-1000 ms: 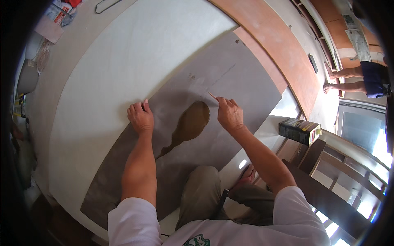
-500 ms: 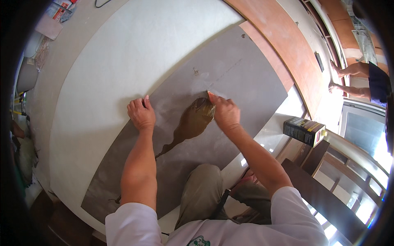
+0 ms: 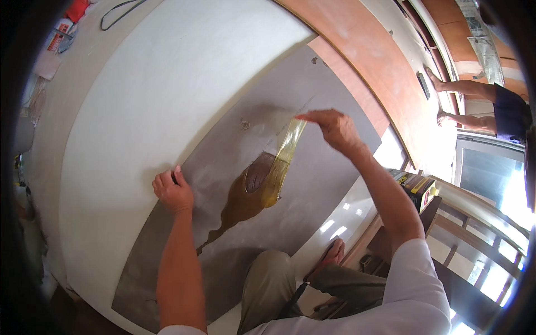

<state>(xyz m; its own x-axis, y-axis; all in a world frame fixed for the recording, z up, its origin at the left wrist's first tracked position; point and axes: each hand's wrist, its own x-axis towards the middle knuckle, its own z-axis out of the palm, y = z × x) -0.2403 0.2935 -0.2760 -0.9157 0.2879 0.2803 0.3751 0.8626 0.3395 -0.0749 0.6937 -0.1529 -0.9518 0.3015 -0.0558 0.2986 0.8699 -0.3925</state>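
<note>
A grey-brown sheet (image 3: 329,111) lies on a white board with a puddle of brown glue (image 3: 234,206) across its middle. My right hand (image 3: 335,125) pinches a small reddish spreader (image 3: 301,117) above the puddle; a glossy yellowish band (image 3: 287,145) runs from it down to the puddle's right side, where part of the puddle is scraped thin. My left hand (image 3: 174,188) has its fingers curled at the sheet's left edge, something dark beneath them that I cannot make out.
A metal can (image 3: 419,187) lies right of my knee. Orange plywood (image 3: 379,67) runs along the back right, where another person's legs (image 3: 469,86) show. Wooden frames (image 3: 463,234) stand lower right; assorted items (image 3: 61,39) sit at the far left.
My right hand has moved right and up from the puddle, turning, with glue trailing behind it. A scraped patch has appeared in the puddle. My left hand appears lower left as the view shifts.
</note>
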